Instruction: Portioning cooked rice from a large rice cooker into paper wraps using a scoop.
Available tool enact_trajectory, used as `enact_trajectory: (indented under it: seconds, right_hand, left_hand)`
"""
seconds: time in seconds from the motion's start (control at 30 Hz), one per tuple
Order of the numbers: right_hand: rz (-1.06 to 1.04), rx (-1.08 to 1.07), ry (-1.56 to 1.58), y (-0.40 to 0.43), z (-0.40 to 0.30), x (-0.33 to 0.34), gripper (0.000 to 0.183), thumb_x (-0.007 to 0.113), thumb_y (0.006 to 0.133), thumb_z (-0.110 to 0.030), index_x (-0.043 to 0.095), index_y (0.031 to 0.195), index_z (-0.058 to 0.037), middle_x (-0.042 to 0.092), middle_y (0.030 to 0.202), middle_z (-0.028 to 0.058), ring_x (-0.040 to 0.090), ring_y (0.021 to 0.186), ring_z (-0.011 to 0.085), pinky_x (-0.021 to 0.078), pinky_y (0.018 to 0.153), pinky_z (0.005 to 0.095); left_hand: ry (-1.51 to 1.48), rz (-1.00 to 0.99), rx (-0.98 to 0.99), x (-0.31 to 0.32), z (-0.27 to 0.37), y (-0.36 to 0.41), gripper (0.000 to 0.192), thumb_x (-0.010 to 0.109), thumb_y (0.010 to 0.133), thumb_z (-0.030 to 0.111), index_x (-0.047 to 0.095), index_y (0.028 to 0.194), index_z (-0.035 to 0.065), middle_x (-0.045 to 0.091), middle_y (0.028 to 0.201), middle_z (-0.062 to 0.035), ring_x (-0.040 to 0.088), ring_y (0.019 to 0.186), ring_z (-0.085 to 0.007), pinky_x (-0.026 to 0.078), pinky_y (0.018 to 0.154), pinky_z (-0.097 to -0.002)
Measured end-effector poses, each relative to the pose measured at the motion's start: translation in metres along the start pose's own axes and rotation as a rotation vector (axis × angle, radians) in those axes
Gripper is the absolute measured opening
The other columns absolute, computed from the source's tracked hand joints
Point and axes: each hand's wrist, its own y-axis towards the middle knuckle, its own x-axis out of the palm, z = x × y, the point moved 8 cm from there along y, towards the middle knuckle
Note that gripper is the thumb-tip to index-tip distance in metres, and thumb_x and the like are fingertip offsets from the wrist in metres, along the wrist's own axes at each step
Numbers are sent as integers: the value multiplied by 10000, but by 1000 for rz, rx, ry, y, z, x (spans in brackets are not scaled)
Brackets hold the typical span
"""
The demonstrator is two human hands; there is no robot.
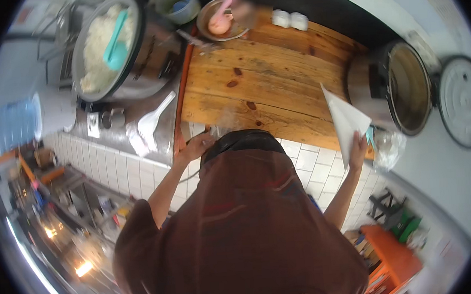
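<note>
In my right hand (358, 150) is a folded white paper sheet (342, 119), its pointed tip over the right part of the wooden table (271, 79). My left hand (197, 145) is at the near left edge of the table, with a clear plastic bag (221, 125) at its fingers; the grip there is blurred. A white plastic rice paddle (153, 118) lies on the dark counter left of that hand. Beyond it stands a large cooker of white rice (96, 54) with a turquoise scoop (116, 51) in it.
A steel bowl (202, 24) with a pink ladle and two small white containers (290, 19) stand at the far edge. An open metal pot (372, 88), its lid hinged back, is at the right, near a crumpled plastic bag (389, 148). Metal cups (112, 118) stand on the left counter.
</note>
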Motion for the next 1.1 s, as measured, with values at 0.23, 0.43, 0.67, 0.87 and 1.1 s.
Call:
enact_trajectory:
  seconds: [0.23,0.43,0.67,0.87,1.1]
  right_hand:
    - [-184,42,-62,14,-43,59,432,492,1039,-196,466,1386,59,614,1265,151,576,1104,198,435,985,316]
    - [-244,-68,-23,40,-115,141,396,547,1022,-290,598,1237,39,668,1142,100,589,1027,162,446,930,296]
    - [-336,-136,-88,40,-206,181,309,543,1032,-193,598,1222,45,671,1072,49,556,956,95,435,884,242]
    - [-319,-176,-165,21,-252,168,329,536,1037,-205,595,1242,44,688,1071,68,575,963,98,451,884,259]
    - [-264,-179,-408,6,-253,147,316,538,1034,-202,605,1234,33,699,1087,100,587,959,119,456,884,274]
  left_hand:
    - [-681,565,-597,-25,-124,-92,556,439,953,108,308,1492,72,553,1281,-143,567,1130,-296,513,905,-445]
    - [-1064,511,-323,-44,-120,-54,489,379,1031,398,467,1326,19,597,1090,-73,594,1102,-224,530,872,-378]
    - [-1136,107,-200,-24,-11,90,361,630,965,237,578,1227,-6,658,1077,-90,618,973,-205,487,881,-333]
    - [-305,791,-194,-33,-102,140,575,741,872,363,505,1210,-37,616,976,-141,591,906,-293,468,828,-419]
    - [893,639,220,8,-35,113,804,738,815,442,388,1427,57,404,1415,-280,385,1332,-433,295,1100,-538]
